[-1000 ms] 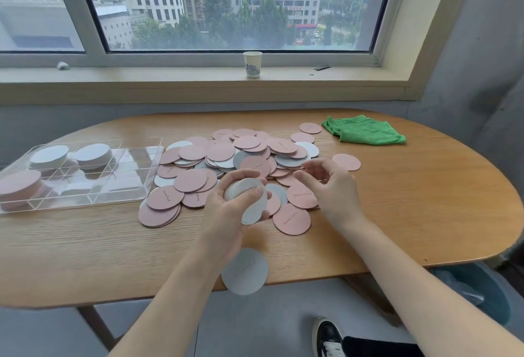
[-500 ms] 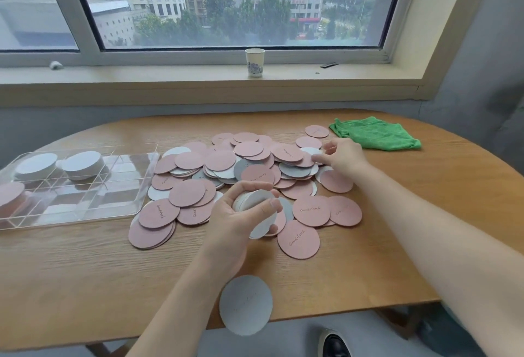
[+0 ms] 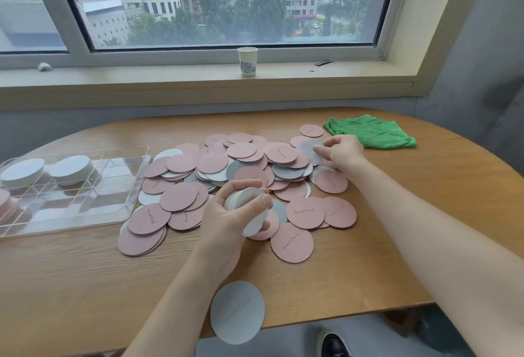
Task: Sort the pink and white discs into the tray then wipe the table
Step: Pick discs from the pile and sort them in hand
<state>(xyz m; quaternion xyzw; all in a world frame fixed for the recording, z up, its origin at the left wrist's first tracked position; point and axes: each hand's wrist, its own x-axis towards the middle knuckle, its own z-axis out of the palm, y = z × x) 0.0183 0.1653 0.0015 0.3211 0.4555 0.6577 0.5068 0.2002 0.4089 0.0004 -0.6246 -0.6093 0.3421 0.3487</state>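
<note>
Honestly this sort is nowhere near finished. The clear tray (image 3: 85, 186) sits at the left of the counter (image 3: 411, 214) and only has a few stacks in it: two piles of white discs (image 3: 46, 170) in the far compartments and a pink stack (image 3: 7, 206) at the very left edge, half cut off by the frame. The other compartments look bare from here.

Everything else is in the big heap of pink and white discs (image 3: 241, 163) spread across the middle of the counter, mostly pink on top with white ones peeking out underneath. One lone white disc (image 3: 237, 312) hangs partly over the near edge, which looks like it could drop off.

The left hand (image 3: 226, 214) is curled around a small held stack of white discs (image 3: 248, 204), thumb across the front. The right hand (image 3: 341, 153) is reaching to the far right of the heap and pinching a white disc (image 3: 310, 149) by its rim.

So I'd say they're collecting whites by hand first. The green cloth (image 3: 370, 131) lies bunched at the far right, untouched, so the wiping isn't started at all.
</note>
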